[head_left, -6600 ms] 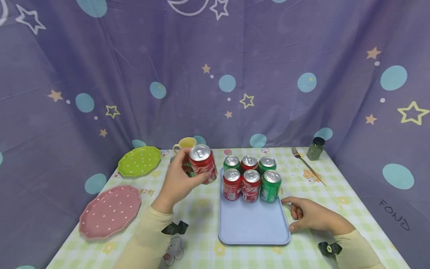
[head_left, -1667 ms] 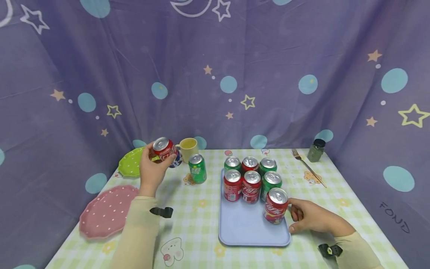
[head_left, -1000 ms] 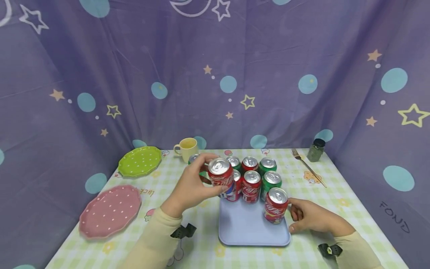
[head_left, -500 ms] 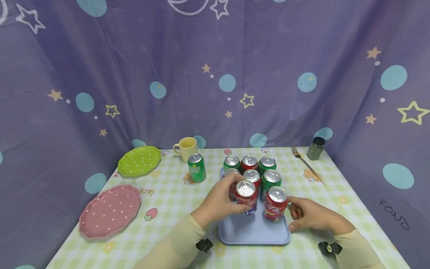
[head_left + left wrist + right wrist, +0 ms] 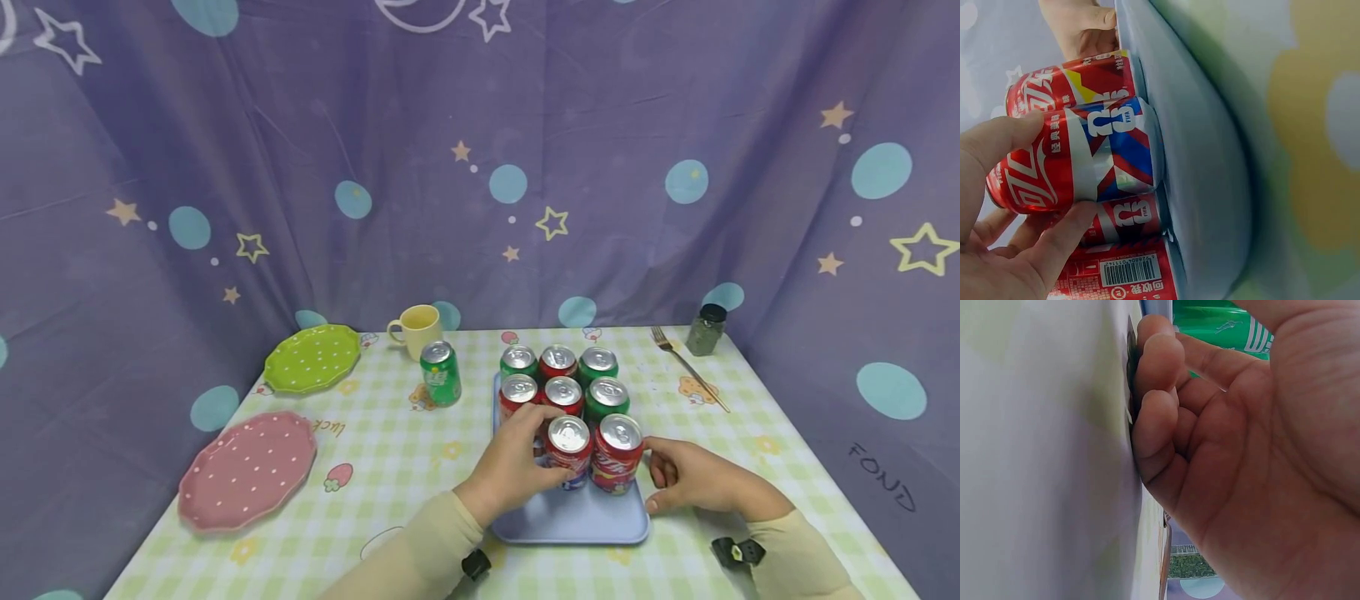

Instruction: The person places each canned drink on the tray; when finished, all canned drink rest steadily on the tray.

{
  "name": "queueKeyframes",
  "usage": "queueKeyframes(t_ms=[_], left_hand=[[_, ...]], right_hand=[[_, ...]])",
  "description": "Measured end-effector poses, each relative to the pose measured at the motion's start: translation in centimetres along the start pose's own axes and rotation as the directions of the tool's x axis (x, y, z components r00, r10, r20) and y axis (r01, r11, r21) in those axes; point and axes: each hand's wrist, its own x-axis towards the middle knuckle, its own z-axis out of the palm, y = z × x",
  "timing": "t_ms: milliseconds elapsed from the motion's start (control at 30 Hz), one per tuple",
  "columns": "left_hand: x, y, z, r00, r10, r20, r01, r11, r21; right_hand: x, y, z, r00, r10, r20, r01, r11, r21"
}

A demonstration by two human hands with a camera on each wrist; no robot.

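My left hand (image 5: 513, 467) grips a red soda can (image 5: 568, 435) with a blue patterned lower part, thumb on the near side. In the left wrist view that can (image 5: 1107, 147) stands at the tray's surface, close against another red can (image 5: 1085, 81). Several red and green cans stand in rows on the light blue tray (image 5: 562, 523); the red can (image 5: 618, 450) at the right is nearest my right hand (image 5: 701, 479). That hand rests on the table, index finger and thumb tips at the tray's right edge, the other fingers curled loosely underneath.
A green can (image 5: 440, 379) stands left of the tray, before a yellow mug (image 5: 420, 331). Green (image 5: 311, 358) and pink (image 5: 247, 471) dotted plates lie at the left. A fork (image 5: 693, 372) and a dark-lidded jar (image 5: 705, 333) are at the back right.
My left hand placed one red can at the tray's right, then fetched another from the back left and brought it right and down beside it. My right hand has stayed at the tray's edge.
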Motion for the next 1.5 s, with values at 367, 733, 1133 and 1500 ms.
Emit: queueKeyframes(t_ms=[367, 733, 1133, 1500], left_hand=[[-0.1, -0.1, 0.5, 0.999, -0.042, -0.007, 0.042, 0.999, 0.018], [-0.1, 0.3, 0.4, 0.999, -0.041, -0.014, 0.042, 0.997, 0.071], [1.0, 0.7, -5.8, 0.998, -0.021, -0.051, 0.021, 1.0, -0.001], [1.9, -9.6, -12.2, 0.879, -0.238, -0.413, 0.186, 0.969, -0.162]], right_hand=[[0.0, 0.1, 0.0, 1.0, -0.014, -0.001, 0.014, 1.0, -0.018], [0.0, -0.2, 0.0, 1.0, -0.006, -0.007, 0.006, 1.0, -0.015], [0.0, -0.2, 0.0, 1.0, -0.014, 0.009, 0.014, 1.0, 0.005], [0.0, -0.2, 0.1, 1.0, -0.006, -0.009, 0.006, 1.0, -0.015]])
